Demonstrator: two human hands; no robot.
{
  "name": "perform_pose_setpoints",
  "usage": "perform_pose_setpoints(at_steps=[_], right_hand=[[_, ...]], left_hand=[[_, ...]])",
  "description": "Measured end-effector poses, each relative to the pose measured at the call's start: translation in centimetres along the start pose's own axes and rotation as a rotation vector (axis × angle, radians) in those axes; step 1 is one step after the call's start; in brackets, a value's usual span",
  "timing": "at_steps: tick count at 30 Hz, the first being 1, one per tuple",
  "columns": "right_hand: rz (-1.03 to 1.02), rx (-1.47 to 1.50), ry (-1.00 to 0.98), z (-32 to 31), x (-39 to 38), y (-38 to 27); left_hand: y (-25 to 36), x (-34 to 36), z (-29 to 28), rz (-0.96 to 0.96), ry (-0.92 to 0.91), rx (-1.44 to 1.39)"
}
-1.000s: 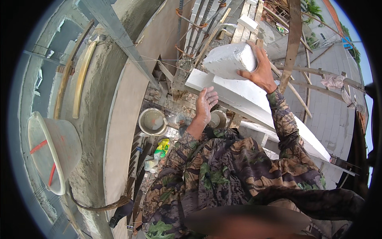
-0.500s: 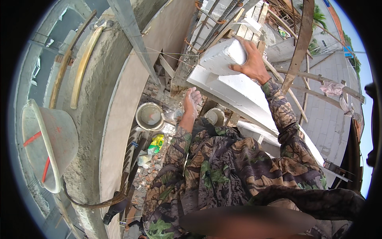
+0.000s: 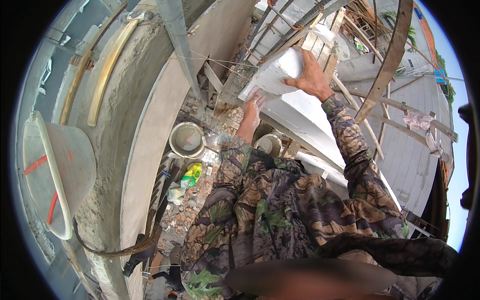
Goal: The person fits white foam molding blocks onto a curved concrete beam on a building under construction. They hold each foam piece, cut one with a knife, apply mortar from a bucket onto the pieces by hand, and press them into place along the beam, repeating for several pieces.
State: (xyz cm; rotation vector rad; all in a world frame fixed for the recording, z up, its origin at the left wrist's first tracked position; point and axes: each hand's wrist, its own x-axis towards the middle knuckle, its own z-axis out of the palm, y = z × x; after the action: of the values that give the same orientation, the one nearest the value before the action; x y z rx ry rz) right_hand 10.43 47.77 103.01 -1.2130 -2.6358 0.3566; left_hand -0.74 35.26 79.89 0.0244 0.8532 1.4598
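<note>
I hold a white rectangular building block (image 3: 270, 75) out in front of me with both arms stretched, both in camouflage sleeves. My right hand (image 3: 312, 77) lies over the block's top right end with its fingers wrapped on it. My left hand (image 3: 252, 106) presses against the block's lower left end from below, fingers spread. The block hangs over the top of a white block wall (image 3: 310, 122) and close to a bundle of steel reinforcing bars (image 3: 280, 25).
A curved concrete wall (image 3: 125, 150) rises on the left with a white bucket (image 3: 57, 175) on it. Far below are two pails (image 3: 187, 140) (image 3: 270, 145), a yellow-green bag (image 3: 192, 172) and rubble. Wooden scaffold poles (image 3: 385, 70) cross on the right.
Both hands have carried the white block up and farther away from me, toward the reinforcing bars. My arms are stretched out more than before.
</note>
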Motion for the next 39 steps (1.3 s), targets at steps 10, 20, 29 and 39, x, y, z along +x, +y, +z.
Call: perform_pose_setpoints(at_steps=[10,20,29,39], right_hand=[[-0.051,-0.003,-0.047,4.1,0.0,-0.3],[0.023,0.012,-0.164,7.0,0.1,0.3],[0.049,0.032,-0.232,8.7,0.2,0.9],[-0.042,-0.017,-0.263,9.2,0.2,1.4]], left_hand=[[-2.2,1.2,-1.4,-0.040,0.094,-0.242],[-3.3,3.1,-3.1,-0.135,0.137,-0.191],[-4.5,4.3,-4.1,-0.147,0.239,-0.232],[-4.0,4.5,-5.2,-0.145,0.152,-0.245]])
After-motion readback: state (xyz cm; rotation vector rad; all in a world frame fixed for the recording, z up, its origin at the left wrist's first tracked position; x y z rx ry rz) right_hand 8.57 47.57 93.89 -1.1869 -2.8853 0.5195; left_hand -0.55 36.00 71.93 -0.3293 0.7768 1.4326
